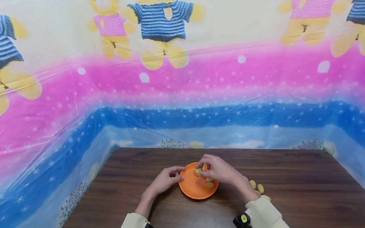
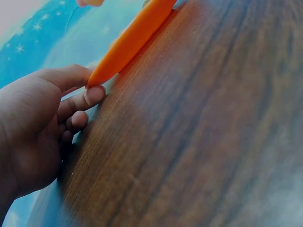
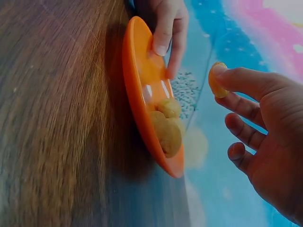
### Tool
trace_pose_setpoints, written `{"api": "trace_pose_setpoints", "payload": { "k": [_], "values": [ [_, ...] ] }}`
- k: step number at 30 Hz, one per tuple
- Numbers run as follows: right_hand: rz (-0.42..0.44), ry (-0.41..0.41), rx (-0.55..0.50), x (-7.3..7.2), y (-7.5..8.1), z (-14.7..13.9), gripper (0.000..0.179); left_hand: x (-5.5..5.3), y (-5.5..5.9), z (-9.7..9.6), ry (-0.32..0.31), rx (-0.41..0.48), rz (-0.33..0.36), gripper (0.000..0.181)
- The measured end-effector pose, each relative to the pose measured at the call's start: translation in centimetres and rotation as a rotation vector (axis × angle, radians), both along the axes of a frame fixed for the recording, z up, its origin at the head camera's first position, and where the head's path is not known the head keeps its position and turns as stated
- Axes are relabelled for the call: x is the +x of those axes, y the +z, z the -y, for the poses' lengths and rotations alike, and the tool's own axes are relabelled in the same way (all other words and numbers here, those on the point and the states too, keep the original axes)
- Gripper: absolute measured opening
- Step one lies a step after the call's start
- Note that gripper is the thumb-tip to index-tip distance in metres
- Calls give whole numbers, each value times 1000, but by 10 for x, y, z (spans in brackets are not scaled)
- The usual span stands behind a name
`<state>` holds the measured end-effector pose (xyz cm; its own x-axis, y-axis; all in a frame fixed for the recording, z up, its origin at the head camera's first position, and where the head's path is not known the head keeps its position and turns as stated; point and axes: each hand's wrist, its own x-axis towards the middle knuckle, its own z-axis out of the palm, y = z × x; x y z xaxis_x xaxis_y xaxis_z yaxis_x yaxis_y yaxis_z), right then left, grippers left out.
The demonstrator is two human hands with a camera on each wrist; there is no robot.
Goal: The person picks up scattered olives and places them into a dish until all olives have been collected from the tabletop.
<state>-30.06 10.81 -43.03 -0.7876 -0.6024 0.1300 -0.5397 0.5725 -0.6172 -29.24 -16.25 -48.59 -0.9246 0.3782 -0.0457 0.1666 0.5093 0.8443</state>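
An orange plate (image 1: pixel 196 191) lies on the dark wooden table in front of me. My left hand (image 1: pixel 164 181) pinches its left rim between thumb and fingers, as the left wrist view shows up close. Over the plate's far side, my right hand (image 1: pixel 223 169) pinches a small oval yellow-brown piece (image 3: pixel 217 85) between thumb and index finger, its other fingers loosely bent. More such oval pieces (image 3: pixel 166 135) rest on the plate; in the head view one oval piece (image 1: pixel 210 185) lies near the right rim, below the right hand.
Several loose oval pieces (image 1: pixel 260 188) lie on the wooden table (image 1: pixel 302 186) right of the plate, partly hidden by my right forearm. A colourful printed curtain (image 1: pixel 182 117) hangs behind the table and along its left side.
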Motion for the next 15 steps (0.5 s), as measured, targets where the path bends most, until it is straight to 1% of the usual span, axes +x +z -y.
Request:
{"api": "trace_pose_setpoints", "payload": {
  "k": [5,9,15],
  "values": [
    [9,12,1,-7,-7,10,15,-1,-1,1,1,4,5,39],
    [-9,-7,23,-11,-13,16,14,-1,-3,1,-14,10,6,39],
    [-1,-16,22,-16,-18,24,13,0,0,1,-12,1,-15,38]
  ]
}}
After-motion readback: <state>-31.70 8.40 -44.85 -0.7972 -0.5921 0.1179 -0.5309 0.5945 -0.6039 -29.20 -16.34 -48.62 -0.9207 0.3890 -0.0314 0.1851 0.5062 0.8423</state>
